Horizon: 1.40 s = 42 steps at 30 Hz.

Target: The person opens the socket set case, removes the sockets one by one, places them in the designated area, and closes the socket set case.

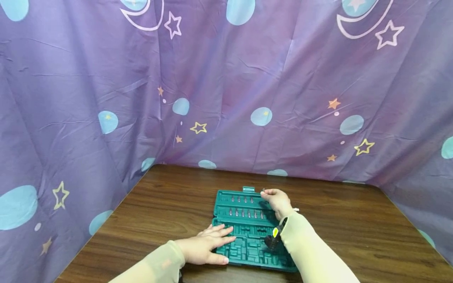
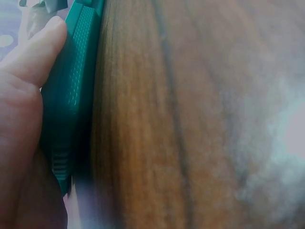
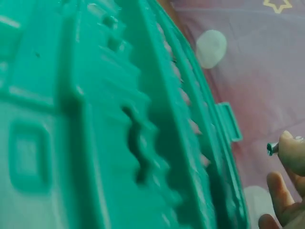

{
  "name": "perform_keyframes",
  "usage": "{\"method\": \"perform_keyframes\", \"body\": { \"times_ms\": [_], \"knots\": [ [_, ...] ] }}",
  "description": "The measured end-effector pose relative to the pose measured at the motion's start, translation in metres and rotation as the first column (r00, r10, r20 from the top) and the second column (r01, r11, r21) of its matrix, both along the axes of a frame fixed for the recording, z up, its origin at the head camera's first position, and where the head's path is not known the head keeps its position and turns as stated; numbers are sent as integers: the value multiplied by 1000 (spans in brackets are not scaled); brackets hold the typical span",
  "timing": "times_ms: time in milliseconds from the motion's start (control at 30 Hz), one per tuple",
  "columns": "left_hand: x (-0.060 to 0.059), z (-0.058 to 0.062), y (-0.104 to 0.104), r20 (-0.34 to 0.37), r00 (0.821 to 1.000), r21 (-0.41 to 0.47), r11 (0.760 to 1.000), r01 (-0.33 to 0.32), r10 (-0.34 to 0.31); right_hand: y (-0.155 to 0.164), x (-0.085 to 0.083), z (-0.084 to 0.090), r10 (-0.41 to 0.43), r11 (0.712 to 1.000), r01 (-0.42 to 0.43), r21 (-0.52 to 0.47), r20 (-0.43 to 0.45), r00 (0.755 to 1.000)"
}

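A green plastic tool case [image 1: 247, 257] lies spread out on the table, its moulded hollows facing up. Two rows of small screwdriver bits [image 1: 242, 212] stand in its far half. My right hand [image 1: 277, 201] is over the far right part of the case. Thumb and fingertips there pinch a small metal bit [image 3: 272, 149], one end of which sticks out. With fingers spread, my left hand [image 1: 207, 245] rests on the near left edge of the case. In the left wrist view, its thumb lies along the case's textured side [image 2: 78, 57].
The case sits on a brown wood-grain table [image 1: 170, 200]. A latch [image 1: 248, 189] sticks out from the case's far edge. Behind and beside the table hangs a purple curtain [image 1: 219, 78] with moons and stars.
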State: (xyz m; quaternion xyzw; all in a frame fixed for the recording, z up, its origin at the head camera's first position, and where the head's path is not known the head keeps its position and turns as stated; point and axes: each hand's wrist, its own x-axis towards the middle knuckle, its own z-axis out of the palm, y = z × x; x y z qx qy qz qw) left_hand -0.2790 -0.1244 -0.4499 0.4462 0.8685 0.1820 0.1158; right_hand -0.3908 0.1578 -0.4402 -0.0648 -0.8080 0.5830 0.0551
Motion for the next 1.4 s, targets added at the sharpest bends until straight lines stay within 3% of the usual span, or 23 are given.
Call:
{"method": "perform_keyframes", "body": {
  "times_ms": [233, 467, 667, 967, 1200, 1400],
  "knots": [
    [1, 0, 1, -36, 999, 0, 1000, -4, 4, 30, 3, 10, 93, 995, -94, -38, -37, 995],
    [0, 0, 2, -28, 1000, 1, 1000, -2, 2, 65, 9, 9, 171, 985, -171, -26, 1, 985],
    [-1, 0, 0, -19, 1000, 1, 1000, -17, 17, 86, 13, 7, 165, 975, -156, 156, -43, 985],
    [-1, -2, 0, -28, 1000, 7, 1000, -15, 15, 105, 23, -2, 181, 892, -137, 431, -63, 982],
    [1, -1, 0, -23, 1000, 10, 1000, -14, 14, 110, 28, -11, 194, 854, -167, 492, -2, 981],
    [1, -2, 1, -24, 1000, 10, 1000, -11, 11, 114, 28, -16, 167, 852, -156, 500, 24, 986]
  ]
}}
